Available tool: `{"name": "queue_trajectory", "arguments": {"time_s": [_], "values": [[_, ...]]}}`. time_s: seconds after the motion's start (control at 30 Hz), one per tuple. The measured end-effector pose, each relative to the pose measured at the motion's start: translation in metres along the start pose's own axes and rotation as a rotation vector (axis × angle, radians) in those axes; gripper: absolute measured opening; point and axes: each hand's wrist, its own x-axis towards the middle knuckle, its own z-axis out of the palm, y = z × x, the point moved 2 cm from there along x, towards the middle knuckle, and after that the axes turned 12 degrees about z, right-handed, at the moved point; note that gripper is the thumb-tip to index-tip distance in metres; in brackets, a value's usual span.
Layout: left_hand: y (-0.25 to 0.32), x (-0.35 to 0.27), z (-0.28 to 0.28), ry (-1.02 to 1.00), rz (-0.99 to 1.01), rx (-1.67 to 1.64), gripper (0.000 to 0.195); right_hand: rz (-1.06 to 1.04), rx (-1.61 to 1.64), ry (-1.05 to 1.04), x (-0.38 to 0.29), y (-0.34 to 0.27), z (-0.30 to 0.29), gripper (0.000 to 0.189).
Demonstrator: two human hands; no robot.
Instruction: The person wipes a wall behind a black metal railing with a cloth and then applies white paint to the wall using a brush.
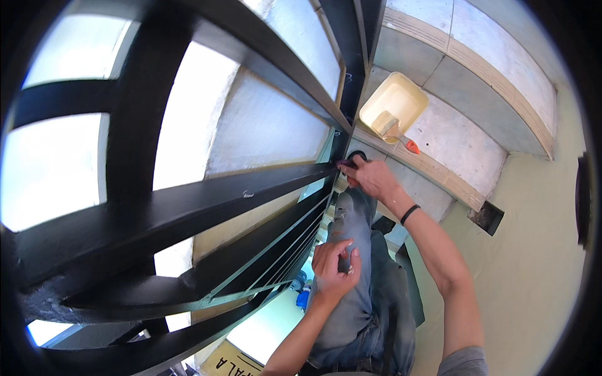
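Note:
My right hand (371, 177), with a black band at its wrist, grips a small dark reddish object (347, 165) against the black metal railing (345, 108). What that object is I cannot tell. Just beyond the fingers is a round black thing (357, 154), partly hidden. My left hand (336, 268) hovers over my jeans, fingers curled and apart, holding nothing. On the tiled step above the right hand stands a cream plastic tray (414, 96). A paintbrush (389, 126) leans on its rim, bristles inside and red-tipped handle outside.
Black metal bars (188, 207) fill the left side. Tiled steps (456, 127) rise at the upper right beside a pale green wall (531, 225), which has a dark square opening (487, 218). At the bottom lies a yellowish board (230, 359) bearing writing.

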Motion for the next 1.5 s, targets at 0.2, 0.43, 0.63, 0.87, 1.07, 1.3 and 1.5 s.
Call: {"name": "queue_trajectory", "arguments": {"time_s": [0.2,0.43,0.63,0.87,1.07,1.3,1.5], "values": [[0.000,0.006,0.001,-0.036,-0.020,0.016,0.022,0.052,0.052,0.272,0.016,-0.002,-0.017,0.047],[-0.003,0.019,0.010,-0.110,0.002,0.050,0.024,0.028,0.067,0.036,0.006,0.003,0.004,0.054],[0.000,0.032,0.016,-0.110,-0.021,0.024,0.024,0.018,0.102,0.057,0.007,0.004,-0.004,0.054],[-0.004,0.042,0.015,-0.018,-0.025,0.053,0.016,0.377,1.379,-0.279,-0.013,-0.015,0.008,0.067],[-0.020,0.022,-0.008,0.046,-0.189,0.100,0.016,0.144,1.462,-0.141,-0.029,-0.068,-0.080,0.068],[-0.015,0.006,-0.002,-0.021,-0.256,-0.004,0.043,0.584,1.351,-0.052,-0.026,-0.052,0.016,0.068],[-0.012,0.001,-0.005,0.029,-0.278,0.009,0.070,0.281,1.418,0.076,-0.042,-0.093,-0.058,0.065]]}}
